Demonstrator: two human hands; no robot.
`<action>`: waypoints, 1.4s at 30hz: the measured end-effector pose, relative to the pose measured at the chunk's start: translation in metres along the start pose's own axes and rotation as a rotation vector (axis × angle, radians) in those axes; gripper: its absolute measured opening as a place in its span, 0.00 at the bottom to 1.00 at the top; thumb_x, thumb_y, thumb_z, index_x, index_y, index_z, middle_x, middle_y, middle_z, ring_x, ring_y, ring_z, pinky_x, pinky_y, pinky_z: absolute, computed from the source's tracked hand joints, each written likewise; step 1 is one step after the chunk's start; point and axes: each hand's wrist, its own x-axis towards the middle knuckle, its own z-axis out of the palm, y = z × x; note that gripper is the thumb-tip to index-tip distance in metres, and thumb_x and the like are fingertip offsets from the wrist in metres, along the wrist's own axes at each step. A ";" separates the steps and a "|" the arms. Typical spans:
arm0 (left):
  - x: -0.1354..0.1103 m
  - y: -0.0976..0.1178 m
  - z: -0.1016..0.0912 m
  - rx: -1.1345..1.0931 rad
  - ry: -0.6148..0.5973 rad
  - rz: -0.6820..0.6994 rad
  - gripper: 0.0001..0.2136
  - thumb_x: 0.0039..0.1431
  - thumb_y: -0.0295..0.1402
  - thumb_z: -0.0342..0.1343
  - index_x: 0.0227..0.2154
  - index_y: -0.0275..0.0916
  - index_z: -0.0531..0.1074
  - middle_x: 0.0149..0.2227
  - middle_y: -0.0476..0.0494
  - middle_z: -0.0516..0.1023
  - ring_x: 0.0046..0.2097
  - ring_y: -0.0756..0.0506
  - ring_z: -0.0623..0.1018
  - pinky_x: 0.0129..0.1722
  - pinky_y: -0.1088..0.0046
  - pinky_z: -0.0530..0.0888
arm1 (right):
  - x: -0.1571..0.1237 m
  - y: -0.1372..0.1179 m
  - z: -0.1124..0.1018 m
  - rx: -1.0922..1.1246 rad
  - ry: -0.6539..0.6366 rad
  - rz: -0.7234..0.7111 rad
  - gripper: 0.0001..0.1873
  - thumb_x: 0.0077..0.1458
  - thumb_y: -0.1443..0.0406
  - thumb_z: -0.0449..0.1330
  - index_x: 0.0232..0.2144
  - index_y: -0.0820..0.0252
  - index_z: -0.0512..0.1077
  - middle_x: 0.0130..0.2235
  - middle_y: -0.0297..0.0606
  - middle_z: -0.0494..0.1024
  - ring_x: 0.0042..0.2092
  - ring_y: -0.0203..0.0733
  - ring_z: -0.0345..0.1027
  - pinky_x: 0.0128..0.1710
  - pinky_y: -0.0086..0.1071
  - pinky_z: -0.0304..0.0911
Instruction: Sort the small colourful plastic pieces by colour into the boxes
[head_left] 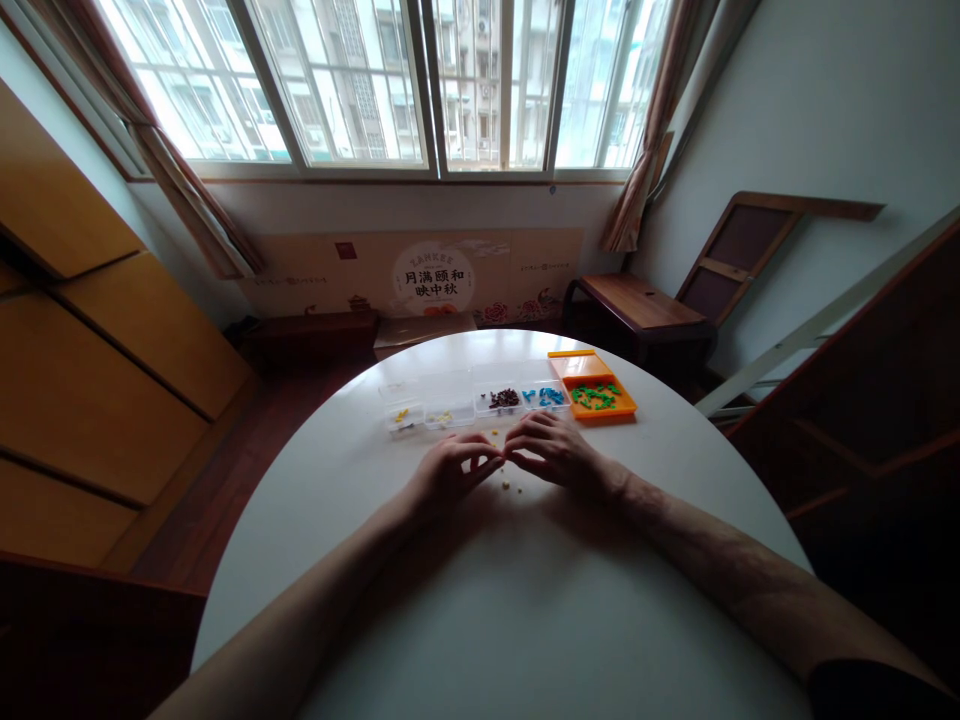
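My left hand [459, 464] and my right hand [553, 449] meet fingertip to fingertip over the white round table [540, 620]. The left thumb and forefinger are pinched together; whatever sits between them is too small to make out. My right hand's fingers are bent, with the tips close to the left ones, and its grip is hidden. Small yellowish pieces [506, 485] lie on the table just below the fingertips. Behind the hands stand clear boxes holding yellow pieces [403, 414], pale pieces [444, 417], dark brown pieces [504, 398] and blue pieces [547, 397].
An orange box [634, 408] with its lid folded back holds green pieces [595, 396], right of the clear boxes. Beyond the table are a wooden chair [637, 300], a printed cardboard panel [300, 265] and a window. Wooden cabinets [90, 400] stand on the left.
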 end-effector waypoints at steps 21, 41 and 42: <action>0.002 0.008 -0.009 0.079 0.069 -0.019 0.13 0.74 0.43 0.63 0.37 0.42 0.85 0.36 0.43 0.85 0.33 0.47 0.80 0.41 0.66 0.78 | -0.003 -0.001 -0.001 -0.035 0.006 -0.002 0.15 0.71 0.67 0.65 0.57 0.48 0.79 0.46 0.38 0.85 0.46 0.46 0.77 0.49 0.43 0.72; -0.012 -0.028 -0.055 0.708 0.325 -0.228 0.10 0.71 0.39 0.62 0.36 0.45 0.86 0.36 0.46 0.85 0.35 0.43 0.80 0.44 0.63 0.73 | -0.013 0.011 0.010 -0.100 -0.063 0.249 0.04 0.70 0.65 0.67 0.41 0.51 0.83 0.47 0.37 0.85 0.48 0.47 0.76 0.54 0.44 0.68; -0.012 -0.027 -0.055 0.710 0.312 -0.243 0.10 0.71 0.39 0.62 0.37 0.45 0.86 0.37 0.46 0.85 0.35 0.43 0.81 0.45 0.63 0.74 | -0.013 0.011 0.010 -0.099 -0.066 0.250 0.05 0.71 0.65 0.66 0.41 0.51 0.83 0.47 0.37 0.85 0.48 0.47 0.76 0.53 0.44 0.68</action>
